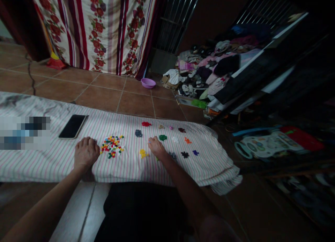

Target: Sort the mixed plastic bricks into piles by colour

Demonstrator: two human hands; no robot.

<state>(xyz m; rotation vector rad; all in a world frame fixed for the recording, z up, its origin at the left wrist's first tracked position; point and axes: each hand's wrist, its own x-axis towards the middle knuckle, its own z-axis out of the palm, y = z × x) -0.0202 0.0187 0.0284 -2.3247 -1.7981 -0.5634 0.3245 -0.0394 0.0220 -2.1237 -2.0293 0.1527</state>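
Note:
My left hand [86, 152] rests on the striped cloth, fingers lying loosely on it, just left of a pile of mixed-colour small beads [112, 146]. Over the middle of the sorted heaps, my right hand [156, 147] has its fingertips pinched together; what is between them is too small to make out. Around it lie yellow beads [143, 153], dark grey beads [138, 133], green beads [163, 137] and red beads [146, 124]. Farther right are white beads [175, 139], orange beads [187, 140], black beads [184, 154], blue beads [195, 152] and brown beads [181, 130]. My right hand partly covers a light green heap.
A phone [73, 126] lies on the striped cloth [125, 170] left of the mixed pile. Beyond, on the tiled floor, stands a purple basin [148, 83] before a floral curtain [110, 32]. Heaped clothes [204, 67] fill the back right.

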